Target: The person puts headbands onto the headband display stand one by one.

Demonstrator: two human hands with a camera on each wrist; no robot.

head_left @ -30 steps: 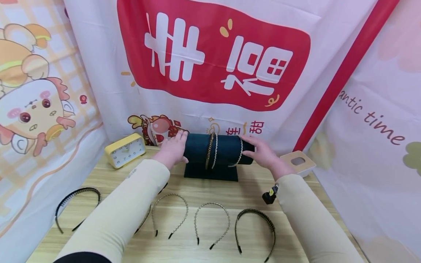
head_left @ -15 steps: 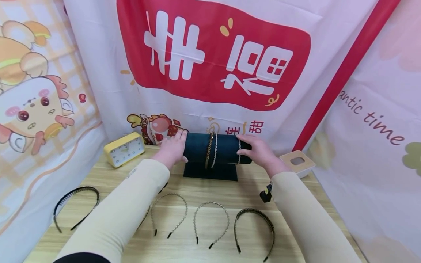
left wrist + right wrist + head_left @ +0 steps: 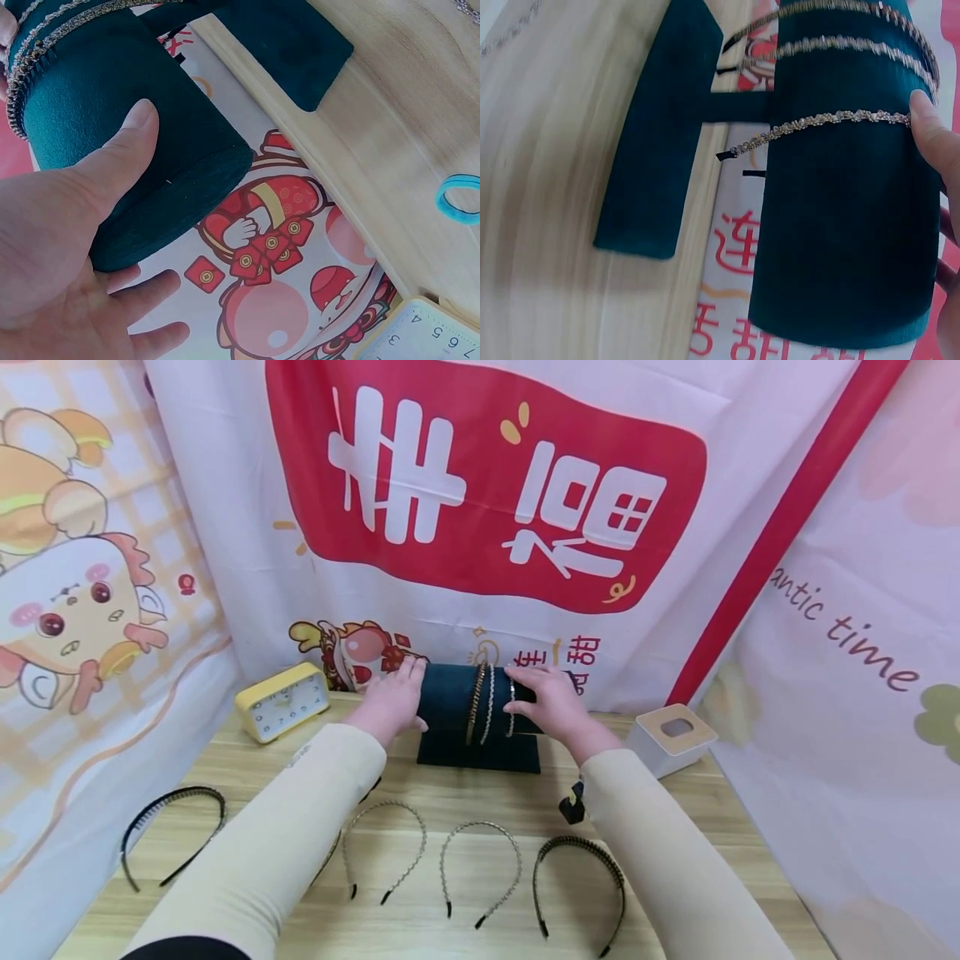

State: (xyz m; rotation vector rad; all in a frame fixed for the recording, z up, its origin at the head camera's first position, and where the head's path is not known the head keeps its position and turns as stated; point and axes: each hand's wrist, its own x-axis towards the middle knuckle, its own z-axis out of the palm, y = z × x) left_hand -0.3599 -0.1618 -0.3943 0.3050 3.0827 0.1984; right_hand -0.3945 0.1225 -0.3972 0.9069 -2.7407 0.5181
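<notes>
I pinched the beaded headband (image 3: pixel 832 120) around the green roll (image 3: pixel 840 240) with my right hand (image 3: pixel 553 703), my left hand (image 3: pixel 393 697) resting its thumb near the roll's other end, fingers outstretched, though uneven pressure might have skewed it into the neighbouring headband (image 3: pixel 840 43).

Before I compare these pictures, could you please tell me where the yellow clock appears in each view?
Head: the yellow clock is in the left half, slightly below mid-height.
Left wrist: the yellow clock is in the bottom right corner, partly cut off.
Right wrist: not in the picture.
Shared landmark: the dark green headband stand.
</notes>
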